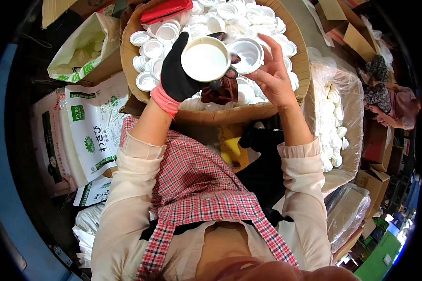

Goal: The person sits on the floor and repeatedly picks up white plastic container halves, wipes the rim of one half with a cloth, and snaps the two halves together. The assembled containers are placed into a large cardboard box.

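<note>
Head view: gloved left hand [176, 70] fingers grasp a white round lid [205, 59]; bare right hand [272, 75] fingers grip a white cup [246, 55] just beside, above the cardboard box [220, 114].

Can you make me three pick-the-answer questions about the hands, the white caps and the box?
1. Where are most of the white caps?
A. In the cardboard box
B. On a shelf
C. In a bucket

2. What colour is the glove on the left hand?
A. Yellow
B. Black with a pink cuff
C. Blue

3. How is the right hand?
A. Gloved and resting flat
B. Tucked in a pocket
C. Bare and holding a cap

Answers:
1. A, the caps are heaped in the cardboard box in front of the person.
2. B, the left hand wears a black glove with a pink cuff and holds a round cap.
3. C, the right hand has no glove and its fingers grip a small cap.
</note>
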A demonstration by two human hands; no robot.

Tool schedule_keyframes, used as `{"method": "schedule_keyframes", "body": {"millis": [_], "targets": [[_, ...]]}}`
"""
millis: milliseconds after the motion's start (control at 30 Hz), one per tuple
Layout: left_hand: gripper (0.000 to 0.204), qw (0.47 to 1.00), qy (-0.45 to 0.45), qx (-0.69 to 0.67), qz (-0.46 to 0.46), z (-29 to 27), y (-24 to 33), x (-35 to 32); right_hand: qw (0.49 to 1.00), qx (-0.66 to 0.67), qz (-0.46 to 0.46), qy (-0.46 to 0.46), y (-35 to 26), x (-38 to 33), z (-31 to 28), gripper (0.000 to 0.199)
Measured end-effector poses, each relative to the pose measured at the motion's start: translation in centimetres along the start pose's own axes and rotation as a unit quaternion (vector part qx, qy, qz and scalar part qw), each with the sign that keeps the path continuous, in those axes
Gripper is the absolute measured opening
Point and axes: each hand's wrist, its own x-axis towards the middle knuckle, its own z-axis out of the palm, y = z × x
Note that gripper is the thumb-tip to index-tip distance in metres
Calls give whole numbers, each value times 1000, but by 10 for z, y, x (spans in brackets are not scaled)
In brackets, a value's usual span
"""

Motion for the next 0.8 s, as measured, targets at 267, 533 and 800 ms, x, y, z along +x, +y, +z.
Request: {"method": "schedule_keyframes", "body": {"millis": [267,533,800], "targets": [[59,701,95,677,203,8,0,1,947,-301,-102,-56,-31,-9,-25,60],[63,861,222,455,53,15,0,-7,660,-692,-228,-180,-13,-18,1,53],[54,967,164,150,128,3,-6,3,715,-642,-213,-178,-18,-18,28,59]]}}
